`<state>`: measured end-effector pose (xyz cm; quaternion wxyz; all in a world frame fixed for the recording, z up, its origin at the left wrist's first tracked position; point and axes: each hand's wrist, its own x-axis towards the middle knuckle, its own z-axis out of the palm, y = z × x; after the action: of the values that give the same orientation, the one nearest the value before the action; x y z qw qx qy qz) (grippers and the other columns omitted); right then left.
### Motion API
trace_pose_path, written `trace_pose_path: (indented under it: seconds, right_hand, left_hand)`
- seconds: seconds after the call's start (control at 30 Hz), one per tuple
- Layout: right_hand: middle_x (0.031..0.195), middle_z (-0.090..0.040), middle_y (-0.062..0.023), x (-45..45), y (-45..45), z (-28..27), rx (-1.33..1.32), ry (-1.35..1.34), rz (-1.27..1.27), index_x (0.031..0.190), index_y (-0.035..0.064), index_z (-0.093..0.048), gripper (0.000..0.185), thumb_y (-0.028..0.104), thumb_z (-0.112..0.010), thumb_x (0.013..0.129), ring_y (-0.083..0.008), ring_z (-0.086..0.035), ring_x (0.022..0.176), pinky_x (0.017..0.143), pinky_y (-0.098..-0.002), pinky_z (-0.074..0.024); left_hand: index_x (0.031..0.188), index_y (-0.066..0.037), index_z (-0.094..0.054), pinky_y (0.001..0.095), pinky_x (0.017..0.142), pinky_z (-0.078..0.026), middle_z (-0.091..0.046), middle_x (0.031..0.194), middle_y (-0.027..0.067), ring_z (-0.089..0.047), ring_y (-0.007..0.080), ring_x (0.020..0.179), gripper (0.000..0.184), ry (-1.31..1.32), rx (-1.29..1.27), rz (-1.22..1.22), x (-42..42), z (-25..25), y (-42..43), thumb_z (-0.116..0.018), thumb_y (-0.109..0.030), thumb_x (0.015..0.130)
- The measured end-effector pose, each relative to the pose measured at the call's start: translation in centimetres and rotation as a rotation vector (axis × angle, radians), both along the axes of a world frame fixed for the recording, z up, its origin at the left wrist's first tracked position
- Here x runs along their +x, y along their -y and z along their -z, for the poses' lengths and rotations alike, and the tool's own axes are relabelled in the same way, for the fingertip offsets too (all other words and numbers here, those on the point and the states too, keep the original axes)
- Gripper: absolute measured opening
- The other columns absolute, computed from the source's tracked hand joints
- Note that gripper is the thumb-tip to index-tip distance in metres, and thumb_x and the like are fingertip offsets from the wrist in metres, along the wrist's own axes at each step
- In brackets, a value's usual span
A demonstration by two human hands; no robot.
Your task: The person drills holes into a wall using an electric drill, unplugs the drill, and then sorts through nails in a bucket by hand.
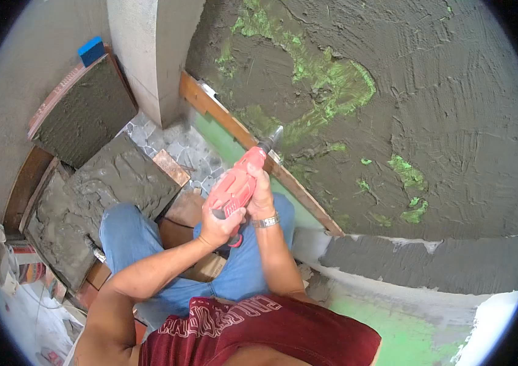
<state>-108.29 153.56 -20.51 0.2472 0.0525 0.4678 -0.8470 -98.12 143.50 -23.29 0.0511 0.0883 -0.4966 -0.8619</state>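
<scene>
Left hand [221, 229] wrapped round the rear grip of the red power tool [234, 186], right hand [261, 194] clamped on its body nearer the front, metal watch [265, 221] on that wrist. Tool was held in the air above the jeans-clad legs [134, 235], nose angled up past the wooden strip [228, 122] toward the grey mortar surface [442, 110] with green patches; couldn't tell if the tip touched. Mortar-loaded board [112, 177] sat off to the left, blue block [91, 51] atop the mortar-coated panel [85, 107] beyond it.
</scene>
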Motion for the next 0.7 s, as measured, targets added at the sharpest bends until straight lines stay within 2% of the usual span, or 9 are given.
trace_pose_path:
  seconds: [0.13,0.3,0.33,0.43,0.5,0.57,0.7]
  right_hand:
    - [0.097,-0.068,-0.0082,0.0,-0.2,-0.1,0.023,-0.006,0.000,0.110,0.0052,-0.061,0.041,0.038,-0.072,0.088,-0.0201,-0.069,0.085,0.078,-0.0356,-0.0586]
    - [0.097,-0.068,-0.0089,-0.3,-0.4,0.7,0.035,-0.016,0.022,0.109,0.0037,-0.062,0.043,0.039,-0.072,0.087,-0.0208,-0.069,0.085,0.078,-0.0364,-0.0585]
    - [0.098,-0.068,-0.0097,-0.3,-0.5,0.8,0.051,-0.024,0.022,0.110,0.0027,-0.061,0.045,0.040,-0.072,0.087,-0.0220,-0.069,0.086,0.080,-0.0374,-0.0586]
    - [0.099,-0.069,-0.0109,-0.5,-0.8,1.0,0.074,-0.036,-0.004,0.113,0.0015,-0.060,0.048,0.041,-0.071,0.086,-0.0239,-0.069,0.088,0.082,-0.0391,-0.0587]
    - [0.098,-0.069,-0.0105,-0.4,-0.9,0.9,0.070,-0.028,-0.007,0.112,0.0019,-0.061,0.047,0.040,-0.071,0.086,-0.0229,-0.069,0.087,0.081,-0.0384,-0.0587]
    - [0.095,-0.069,-0.0093,-0.3,-0.5,0.3,0.049,-0.014,0.007,0.107,0.0029,-0.063,0.043,0.038,-0.072,0.086,-0.0201,-0.069,0.083,0.078,-0.0362,-0.0586]
    - [0.097,-0.069,-0.0104,-0.3,-0.4,0.5,0.036,-0.026,-0.003,0.110,0.0020,-0.061,0.048,0.042,-0.072,0.086,-0.0228,-0.070,0.086,0.081,-0.0386,-0.0593]
  left_hand:
    - [0.148,0.006,-0.038,0.0358,0.108,-0.043,-0.057,0.138,0.0149,-0.056,0.0213,0.126,0.084,0.006,0.014,0.008,0.0,0.1,-0.1,-0.075,-0.013,0.076]
    - [0.149,0.000,-0.037,0.0280,0.073,-0.057,-0.064,0.127,0.0134,-0.066,0.0125,0.085,0.075,-0.109,-0.061,-0.029,-0.3,0.8,-0.3,-0.069,-0.002,0.081]
    - [0.149,-0.001,-0.037,0.0277,0.072,-0.057,-0.064,0.128,0.0137,-0.066,0.0125,0.085,0.075,-0.107,-0.055,-0.032,-0.2,0.8,-0.3,-0.069,-0.002,0.081]
    - [0.150,0.000,-0.036,0.0296,0.080,-0.056,-0.061,0.132,0.0147,-0.066,0.0150,0.094,0.078,-0.095,-0.064,-0.029,-0.2,0.6,-0.2,-0.070,-0.003,0.080]
    - [0.150,0.003,-0.035,0.0325,0.094,-0.051,-0.058,0.136,0.0156,-0.062,0.0180,0.110,0.081,-0.097,-0.069,-0.035,-0.1,0.3,-0.3,-0.072,-0.007,0.078]
    - [0.150,0.007,-0.034,0.0363,0.112,-0.040,-0.054,0.141,0.0164,-0.052,0.0214,0.131,0.087,-0.119,-0.070,-0.060,-0.4,-0.2,-0.3,-0.075,-0.012,0.076]
    - [0.149,0.005,-0.036,0.0361,0.110,-0.042,-0.056,0.139,0.0155,-0.054,0.0216,0.129,0.081,-0.143,-0.111,-0.084,-0.5,-0.2,-0.1,-0.073,-0.008,0.078]
